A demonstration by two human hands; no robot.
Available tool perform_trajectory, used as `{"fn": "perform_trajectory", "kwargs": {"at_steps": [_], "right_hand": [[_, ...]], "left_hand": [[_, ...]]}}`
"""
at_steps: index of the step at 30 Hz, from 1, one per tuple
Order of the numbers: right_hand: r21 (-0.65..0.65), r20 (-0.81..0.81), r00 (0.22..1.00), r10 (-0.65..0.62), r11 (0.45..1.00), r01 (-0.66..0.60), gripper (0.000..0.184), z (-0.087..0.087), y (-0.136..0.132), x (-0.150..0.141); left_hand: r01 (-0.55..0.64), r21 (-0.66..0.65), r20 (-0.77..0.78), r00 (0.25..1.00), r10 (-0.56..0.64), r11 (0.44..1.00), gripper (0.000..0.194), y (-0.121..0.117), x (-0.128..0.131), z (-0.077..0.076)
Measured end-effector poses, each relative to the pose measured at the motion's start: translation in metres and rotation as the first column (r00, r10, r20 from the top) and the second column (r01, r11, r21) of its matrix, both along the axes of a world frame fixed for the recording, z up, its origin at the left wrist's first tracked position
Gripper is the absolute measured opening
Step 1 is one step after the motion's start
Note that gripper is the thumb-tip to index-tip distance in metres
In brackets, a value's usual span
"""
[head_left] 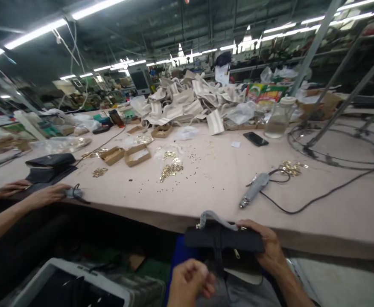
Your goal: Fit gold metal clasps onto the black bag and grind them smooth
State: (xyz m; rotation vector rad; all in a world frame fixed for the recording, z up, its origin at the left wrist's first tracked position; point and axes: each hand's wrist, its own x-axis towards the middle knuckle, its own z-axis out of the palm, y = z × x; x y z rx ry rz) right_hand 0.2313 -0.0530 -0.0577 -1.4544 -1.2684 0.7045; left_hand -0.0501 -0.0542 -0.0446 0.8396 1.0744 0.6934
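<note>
A dark handbag point(206, 238) with a grey-wrapped handle point(217, 216) is tilted at the table's front edge, low in the head view. Gold-coloured fittings show at the handle's ends, and a zip pull point(237, 253) hangs below the flap. My right hand point(270, 249) grips the bag's right end, thumb on top. In front of the bag, my left hand point(190, 281) is closed with its fingers curled together; it is slightly blurred, and what they hold, if anything, is hidden. An electric screwdriver point(254, 189) lies on the table beyond the bag.
On the table point(187, 204) lie metal fittings point(170, 169), scattered small dark bits, cardboard trays point(137, 155), a phone point(255, 138) and a bottle point(279, 117). Pale pieces point(187, 100) are heaped behind. A wire stand point(308, 149) is right. A co-worker's hand point(48, 194) holds a tool at left.
</note>
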Motion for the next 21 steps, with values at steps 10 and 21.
{"fn": "perform_trajectory", "kwargs": {"at_steps": [10,21], "right_hand": [[-0.116,-0.148,0.989,-0.017,0.993,-0.001,0.03,-0.003,0.006,-0.035],[-0.13,-0.179,0.983,-0.047,0.991,0.024,0.034,-0.014,0.007,-0.042]], "left_hand": [[-0.188,0.195,0.237,0.961,0.14,0.963,0.049,0.028,0.023,0.049],[-0.204,0.568,-0.016,0.966,0.258,0.798,0.011,0.028,0.04,0.051]]}}
